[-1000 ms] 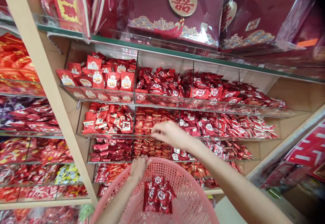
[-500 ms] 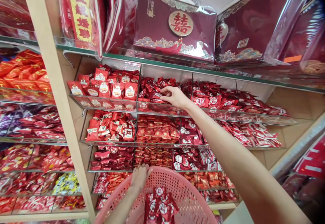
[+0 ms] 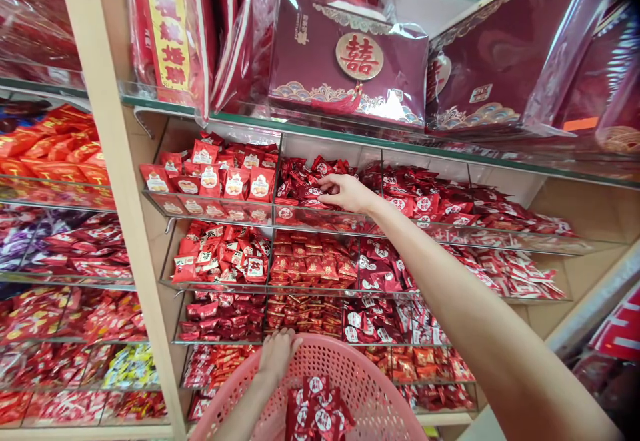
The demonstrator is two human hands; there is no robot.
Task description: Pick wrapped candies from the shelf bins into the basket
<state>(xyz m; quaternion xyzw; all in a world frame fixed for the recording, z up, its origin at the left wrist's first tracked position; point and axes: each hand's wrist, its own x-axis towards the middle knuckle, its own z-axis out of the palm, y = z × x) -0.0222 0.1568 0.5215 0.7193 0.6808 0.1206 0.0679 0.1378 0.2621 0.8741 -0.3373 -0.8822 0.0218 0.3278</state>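
Note:
My right hand reaches into a top-row compartment of small dark red candy packets. Its thumb and fingers are curled at one packet, and the far fingertips are partly hidden. Lower down, my left hand grips the far rim of a pink perforated plastic basket. Inside the basket lies a cluster of dark red packets with round white labels.
Clear dividers split the tiered shelves into compartments of red packets. A glass shelf above my right hand carries a maroon box. A wooden upright stands left.
The shelves have shifted slightly right and down in view. My right hand stays at the same packets, and my left hand keeps its place on the basket rim.

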